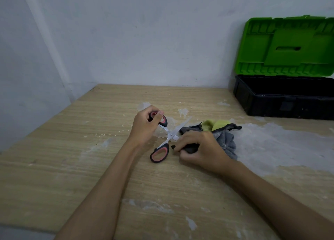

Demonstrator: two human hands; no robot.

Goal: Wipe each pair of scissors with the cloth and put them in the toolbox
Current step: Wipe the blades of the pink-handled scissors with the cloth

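A pair of scissors [169, 135] with black and pink handles lies spread open over the middle of the wooden table [72, 167]. My left hand [144, 124] grips the upper handle, thumb across it. The lower handle rests near the table surface. My right hand [200, 149] holds a grey and yellow-green cloth [224, 131] bunched against one blade, which is hidden under it. The other blade points up and right, bare. The toolbox [282, 102] stands open at the back right, black tub with a green lid raised against the wall.
White dried smears and patches cover the table, thickest to the right of the cloth. The wall runs along the table's far edge and left side. The table's left edge drops off near my left arm.
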